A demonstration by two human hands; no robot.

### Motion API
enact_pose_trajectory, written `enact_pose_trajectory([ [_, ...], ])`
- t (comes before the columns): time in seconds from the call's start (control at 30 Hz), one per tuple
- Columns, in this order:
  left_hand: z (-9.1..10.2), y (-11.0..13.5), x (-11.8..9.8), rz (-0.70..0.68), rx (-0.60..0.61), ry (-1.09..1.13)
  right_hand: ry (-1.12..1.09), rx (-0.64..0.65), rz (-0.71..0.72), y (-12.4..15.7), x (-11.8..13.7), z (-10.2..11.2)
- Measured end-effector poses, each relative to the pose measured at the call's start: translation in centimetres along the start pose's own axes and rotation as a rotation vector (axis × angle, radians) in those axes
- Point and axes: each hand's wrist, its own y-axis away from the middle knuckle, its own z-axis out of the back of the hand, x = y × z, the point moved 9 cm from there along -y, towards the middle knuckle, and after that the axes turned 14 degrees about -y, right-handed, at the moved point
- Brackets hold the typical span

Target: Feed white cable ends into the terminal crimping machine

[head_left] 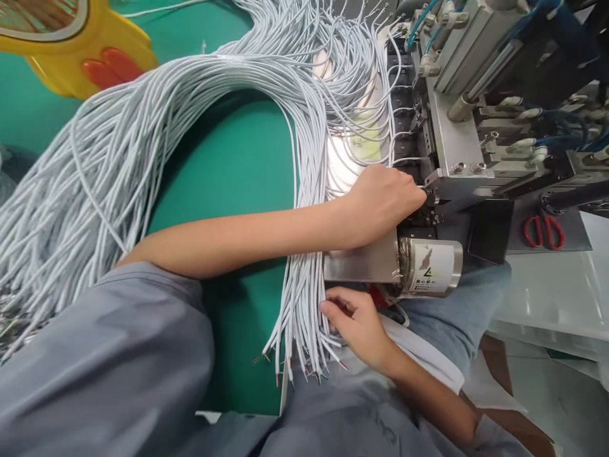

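A thick bundle of white cables [307,158] arches over the green table and hangs down toward me, with stripped coloured wire ends at the bottom. My left hand [383,203] reaches across the bundle to the machine's row of dark slots [404,120]. It is closed, knuckles up; its fingertips and whatever they hold are hidden. Several single cables lead into the slots just beyond it. Low down, my right hand [359,320] is closed at the bundle's right edge, thumb and forefinger pinching a white cable near its end.
Metal machine [457,133] with cylinders and blue air tubes fills the right. Below it is a labelled clear roll [431,266]; farther right lie red-handled scissors [543,232]. A yellow plastic object [90,54] stands at the upper left of the green table [223,165].
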Motion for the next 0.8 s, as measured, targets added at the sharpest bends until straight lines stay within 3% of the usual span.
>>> enact_pose_trajectory([
  [0.07,0.4,0.0,-0.3,-0.028,-0.044,-0.031,-0.002,-0.062,-0.022,0.1,-0.2,0.4],
  [0.17,1.5,0.8,-2.2,-0.13,-0.164,-0.035,0.255,-0.13,0.062,1.3,1.9,1.9],
  [0.23,2.4,1.8,-4.5,-0.269,-0.263,0.05,0.445,-0.127,0.137,2.5,3.9,2.9],
  [0.33,3.2,3.7,-7.5,-0.505,-0.374,0.261,0.607,-0.225,0.279,4.2,7.1,6.0],
  [0.4,3.0,4.1,-7.8,-0.544,-0.381,0.38,0.622,-0.351,0.339,5.2,8.9,8.8],
  [0.5,2.3,3.5,-6.8,-0.51,-0.319,0.537,0.47,-0.481,0.373,5.8,10.4,12.1],
  [0.63,2.6,2.8,-5.4,-0.483,-0.312,0.664,0.061,-0.681,0.535,6.4,11.3,15.0],
  [0.7,3.1,2.6,-4.7,-0.46,-0.336,0.686,-0.165,-0.666,0.601,6.0,11.2,15.3],
  [0.8,3.9,2.5,-4.1,-0.447,-0.388,0.712,-0.407,-0.483,0.621,4.7,11.2,14.5],
])
